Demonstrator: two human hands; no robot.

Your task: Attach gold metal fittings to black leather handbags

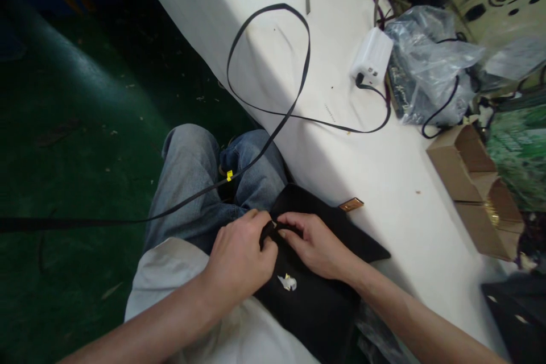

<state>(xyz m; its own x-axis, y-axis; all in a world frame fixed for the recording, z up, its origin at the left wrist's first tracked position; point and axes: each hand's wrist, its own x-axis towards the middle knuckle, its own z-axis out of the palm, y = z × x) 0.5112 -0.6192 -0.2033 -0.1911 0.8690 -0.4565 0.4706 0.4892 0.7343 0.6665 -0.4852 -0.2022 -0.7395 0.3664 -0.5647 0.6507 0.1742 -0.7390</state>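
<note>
A black fabric piece (315,307) lies across my lap and onto the table edge; its exact kind does not show. My left hand (245,247) is closed round a folded dark bit of it. Close beside, my right hand (313,239) pinches the same material between thumb and fingers, and the fingertips of both hands almost meet. A small torn white scrap (288,282) rests on the black fabric below my hands. Just beyond its upper edge is a small copper-coloured metal plate (351,205).
A black flat cable (260,153) loops from a white power adapter (373,54) over my knees to the left. Plastic-wrapped items (430,62) and an open cardboard box (473,187) stand on the white table (384,170) at right. Green floor (85,153) lies to the left.
</note>
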